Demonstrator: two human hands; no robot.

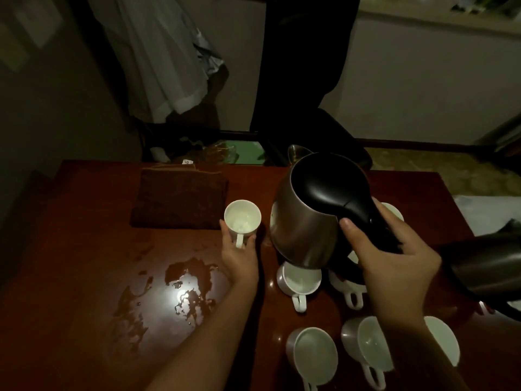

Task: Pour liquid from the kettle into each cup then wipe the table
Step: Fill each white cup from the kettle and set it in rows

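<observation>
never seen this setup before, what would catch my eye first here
The steel kettle stands out, held tilted above the white cups at the table's right by the right hand gripping its black handle. Next, the left hand holds one cup by the brown cloth. A puddle glints on the red-brown table at front left.

Probably a dim home room: hanging clothes [158, 57], wooden table [84, 249], cups [313, 351].
</observation>
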